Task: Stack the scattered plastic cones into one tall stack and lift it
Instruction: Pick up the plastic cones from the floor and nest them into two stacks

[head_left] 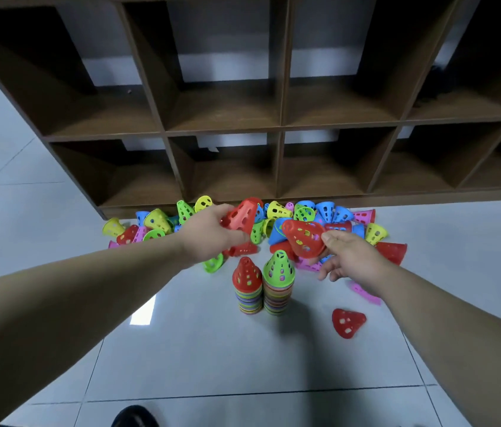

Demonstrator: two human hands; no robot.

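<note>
glossy pale tile floor (200, 349), dark wooden shelf (280, 131)

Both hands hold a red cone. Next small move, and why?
Probably lower the right hand so the right red cone drops onto the green-topped stack, which stands closest below it. The left hand holds the left red cone farther back, over the pile.

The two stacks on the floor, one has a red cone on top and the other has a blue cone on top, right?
Not quite. In the head view one stack has a red cone on top, but the other stack is topped by a green cone, not a blue one.
</note>
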